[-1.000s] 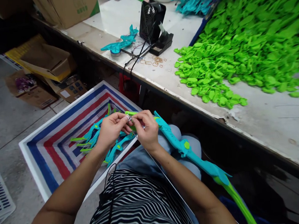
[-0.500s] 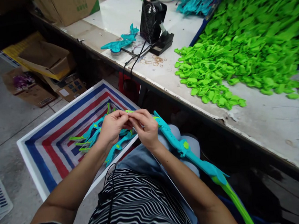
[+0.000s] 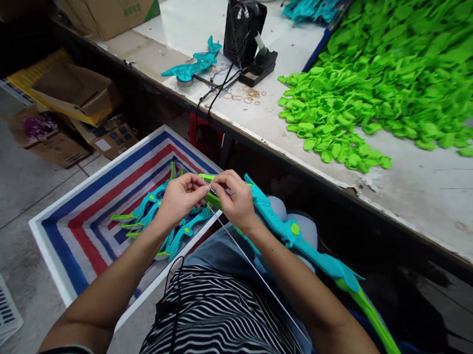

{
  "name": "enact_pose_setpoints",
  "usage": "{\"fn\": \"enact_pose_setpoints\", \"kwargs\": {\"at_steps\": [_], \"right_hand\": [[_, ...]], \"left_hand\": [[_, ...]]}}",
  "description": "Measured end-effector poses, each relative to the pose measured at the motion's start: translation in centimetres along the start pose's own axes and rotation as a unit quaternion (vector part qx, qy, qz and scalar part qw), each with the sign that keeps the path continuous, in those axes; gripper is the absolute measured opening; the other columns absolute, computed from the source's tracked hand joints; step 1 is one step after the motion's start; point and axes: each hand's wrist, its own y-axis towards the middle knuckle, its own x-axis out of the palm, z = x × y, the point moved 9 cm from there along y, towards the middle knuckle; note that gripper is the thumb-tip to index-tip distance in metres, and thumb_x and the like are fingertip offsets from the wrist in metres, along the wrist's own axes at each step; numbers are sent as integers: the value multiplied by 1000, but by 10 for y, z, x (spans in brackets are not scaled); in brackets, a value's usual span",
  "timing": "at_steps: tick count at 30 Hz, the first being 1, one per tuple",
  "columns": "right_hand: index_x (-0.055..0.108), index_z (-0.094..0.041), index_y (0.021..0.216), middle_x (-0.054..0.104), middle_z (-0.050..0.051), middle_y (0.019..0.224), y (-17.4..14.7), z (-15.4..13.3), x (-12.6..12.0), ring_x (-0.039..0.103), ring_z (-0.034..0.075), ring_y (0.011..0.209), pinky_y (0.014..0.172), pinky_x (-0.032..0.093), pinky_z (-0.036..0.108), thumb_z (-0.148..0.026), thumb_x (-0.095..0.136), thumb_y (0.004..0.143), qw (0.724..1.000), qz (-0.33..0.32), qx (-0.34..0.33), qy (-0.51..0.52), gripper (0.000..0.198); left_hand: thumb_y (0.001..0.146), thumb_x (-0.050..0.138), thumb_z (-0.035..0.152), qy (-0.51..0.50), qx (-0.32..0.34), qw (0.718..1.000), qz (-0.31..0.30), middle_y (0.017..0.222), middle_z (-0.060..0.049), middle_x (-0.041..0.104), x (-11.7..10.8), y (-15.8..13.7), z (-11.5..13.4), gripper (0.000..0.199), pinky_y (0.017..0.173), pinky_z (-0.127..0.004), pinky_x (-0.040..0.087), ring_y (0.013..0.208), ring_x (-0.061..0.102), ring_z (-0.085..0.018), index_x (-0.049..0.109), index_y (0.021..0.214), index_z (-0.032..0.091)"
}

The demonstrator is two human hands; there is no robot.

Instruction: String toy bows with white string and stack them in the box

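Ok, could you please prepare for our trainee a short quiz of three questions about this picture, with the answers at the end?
1. True or false: the black fan stands on the workbench.

2. Choose one. Which stripes line the tray?
a) yellow and black
b) blue, white and red
c) orange and green

3. Short answer: the left hand and the right hand are close together. Which two colours has the long part beside the right hand?

Key:
1. True.
2. b
3. Turquoise and bright green.
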Motion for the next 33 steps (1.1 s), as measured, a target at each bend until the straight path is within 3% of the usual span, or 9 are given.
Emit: {"fn": "enact_pose_setpoints", "kwargs": {"at_steps": [5, 9, 14, 17, 27, 30, 33], "right_hand": [[58, -18, 73, 59, 1, 74, -8, 11, 5, 55, 12, 69, 63, 44, 26, -22, 52, 87, 998, -23, 44, 37, 16], [59, -18, 78, 60, 2, 76, -15, 0, 6, 57, 13, 73, 66, 46, 28, -21, 52, 89, 1000, -8, -17, 19, 14], [59, -19, 83, 61, 5, 80, -23, -10, 10, 57, 15, 78, 69, 48, 30, -19, 46, 91, 995, -12, -80, -57, 15], [57, -19, 80, 59, 4, 76, -26, -10, 9, 55, 16, 74, 67, 47, 30, -19, 46, 92, 991, -11, -95, -95, 17], [53, -19, 76, 56, 3, 76, -23, 9, 13, 53, 15, 73, 69, 44, 29, -21, 42, 92, 997, -6, -18, -80, 19], [56, -19, 83, 59, 3, 80, -29, 20, -5, 55, 16, 77, 71, 46, 30, -24, 45, 92, 997, -24, 2, -68, 16], [60, -20, 92, 61, 7, 90, -51, 48, -58, 56, 20, 87, 79, 46, 36, -30, 46, 91, 985, -1, 46, -168, 17]], "left_hand": [[66, 68, 30, 97, 38, 994, -16, 61, 1, 62, -3, -3, 0, 14, 55, -22, 39, 57, 51, -10, 70, 64, 15], [69, 65, 32, 93, 29, 994, -40, 68, -1, 63, -4, -6, -7, 17, 59, -23, 39, 63, 53, -11, 73, 68, 17], [70, 65, 33, 134, 33, 990, -40, 55, 3, 51, -4, -11, -6, 18, 50, -22, 33, 51, 42, -9, 75, 70, 18], [70, 64, 31, 148, 43, 987, -39, 55, 2, 56, -2, -13, -4, 17, 53, -23, 36, 52, 46, -10, 73, 64, 18], [72, 64, 33, 132, 54, 990, 8, 61, 0, 63, -9, -16, -11, 18, 55, -22, 39, 58, 51, -11, 74, 71, 17], [74, 64, 36, 46, 68, 995, 57, 88, -5, 69, -27, -21, -26, 24, 61, -21, 45, 74, 59, -13, 73, 85, 17], [78, 59, 39, 14, 35, 983, 181, 92, -7, 68, -62, -45, -71, 28, 60, -21, 47, 78, 62, -14, 68, 91, 16]]}}
